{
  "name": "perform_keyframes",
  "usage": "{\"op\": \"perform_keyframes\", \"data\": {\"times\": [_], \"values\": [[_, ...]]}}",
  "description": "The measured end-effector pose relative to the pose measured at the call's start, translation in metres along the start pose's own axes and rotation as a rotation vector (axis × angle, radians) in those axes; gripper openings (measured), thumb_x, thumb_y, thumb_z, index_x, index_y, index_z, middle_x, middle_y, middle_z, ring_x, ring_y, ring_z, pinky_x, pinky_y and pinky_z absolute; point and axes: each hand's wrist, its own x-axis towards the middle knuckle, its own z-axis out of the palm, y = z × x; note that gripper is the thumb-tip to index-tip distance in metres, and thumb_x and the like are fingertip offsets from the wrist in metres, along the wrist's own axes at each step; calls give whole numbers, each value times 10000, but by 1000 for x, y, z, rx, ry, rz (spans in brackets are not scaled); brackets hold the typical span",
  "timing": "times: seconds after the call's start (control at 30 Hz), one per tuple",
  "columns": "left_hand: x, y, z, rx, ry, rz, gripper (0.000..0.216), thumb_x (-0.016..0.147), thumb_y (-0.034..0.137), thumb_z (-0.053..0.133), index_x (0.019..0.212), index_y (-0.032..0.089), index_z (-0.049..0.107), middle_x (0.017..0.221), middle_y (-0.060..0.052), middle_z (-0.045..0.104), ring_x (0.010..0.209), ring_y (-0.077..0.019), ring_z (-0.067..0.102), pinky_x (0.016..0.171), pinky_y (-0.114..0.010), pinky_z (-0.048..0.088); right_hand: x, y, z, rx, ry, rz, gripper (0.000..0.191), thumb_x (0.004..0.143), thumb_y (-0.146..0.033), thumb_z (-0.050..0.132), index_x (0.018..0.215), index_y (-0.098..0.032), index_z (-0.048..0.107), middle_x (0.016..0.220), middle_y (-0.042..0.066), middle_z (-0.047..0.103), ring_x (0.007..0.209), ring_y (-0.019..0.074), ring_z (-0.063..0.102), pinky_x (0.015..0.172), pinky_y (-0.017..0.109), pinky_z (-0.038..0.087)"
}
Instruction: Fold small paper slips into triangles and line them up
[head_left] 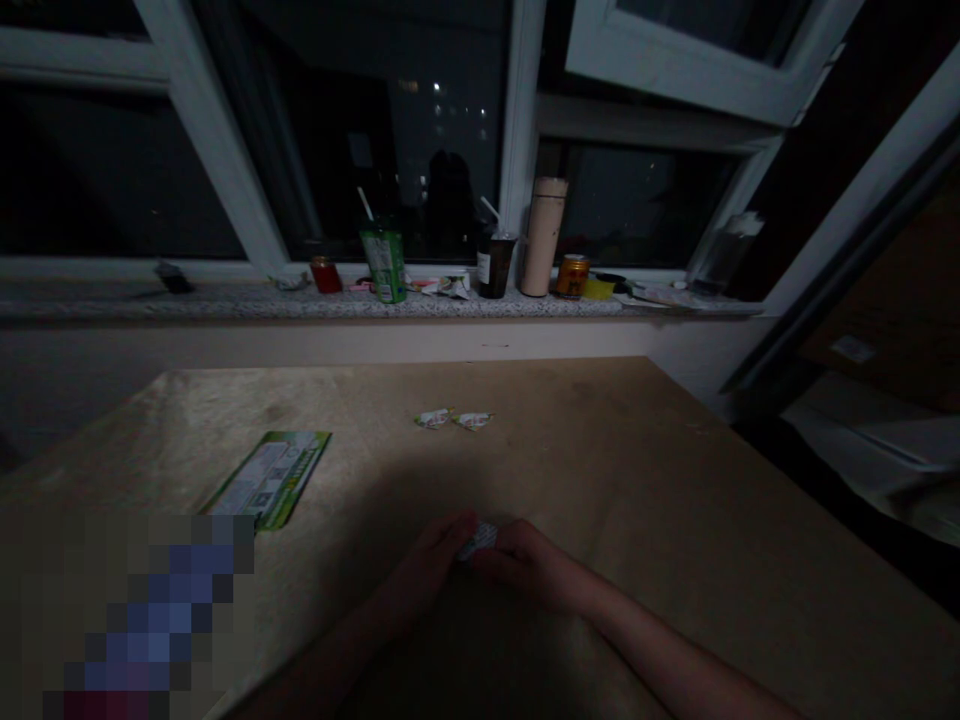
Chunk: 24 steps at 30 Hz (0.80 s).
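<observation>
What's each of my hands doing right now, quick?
Left hand: closed, pinching the small piece of paper from its left side.
Right hand: closed, pinching the same paper from its right side.

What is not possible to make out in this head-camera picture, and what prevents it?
- Small white paper piece: head view, mostly covered by the left hand and right hand.
- Print on the flat green paper leaflet: too small, dim.
- Lower left of the tan wooden table: hidden by a pixelated block.
- Label of the orange round jar: too small.
</observation>
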Motion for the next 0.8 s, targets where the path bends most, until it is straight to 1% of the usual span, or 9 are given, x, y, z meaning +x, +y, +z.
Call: {"op": "perform_keyframes", "data": {"times": [0.13,0.23,0.37,0.5,0.57,0.63,0.7,0.8], "values": [[0,-1,-2,17,41,0,451,809,565,445,951,188,650,986,-64,666,972,-261,573,851,-338,435,2,7,1,32,8,27,528,811,-627,476,551,-170,424,530,-52,333,488,67,267,430,207,203],[0,0,-1,31,42,17,443,815,570,426,886,190,641,911,-53,664,918,-255,576,824,-332,439,3,8,2,50,41,42,536,783,-627,521,530,-161,443,514,-54,340,480,63,268,428,206,202],[1,1,1,48,33,43,452,806,590,399,810,186,603,833,-37,634,859,-246,559,800,-324,431,4,3,3,53,93,57,514,789,-614,521,553,-164,442,522,-55,351,471,59,263,422,206,196],[0,1,0,39,23,36,460,807,593,379,850,186,589,893,-46,615,913,-254,536,812,-321,413,3,0,4,50,85,33,533,798,-632,491,547,-166,432,511,-55,341,472,62,263,428,206,207],[0,1,-2,25,-1,40,463,808,591,367,875,187,584,911,-49,605,911,-249,531,809,-322,407,2,2,4,53,98,25,541,799,-647,478,556,-164,451,505,-52,352,471,66,278,429,207,211],[0,0,-4,14,-49,56,451,794,596,387,823,188,577,824,-34,587,832,-232,531,764,-314,414,2,4,3,72,110,11,540,803,-652,470,579,-161,478,520,-46,370,480,71,291,435,208,220],[1,0,-4,7,-99,79,440,778,607,417,726,189,547,706,-9,535,734,-206,508,705,-296,412,2,5,2,94,118,-12,536,809,-649,465,598,-158,504,544,-42,384,494,75,302,453,208,242],[2,0,-3,-4,-141,115,454,806,610,389,685,189,507,658,10,479,668,-174,466,658,-271,399,3,4,1,103,121,-38,549,806,-655,463,581,-158,515,542,-38,391,498,78,314,470,211,262]]}}
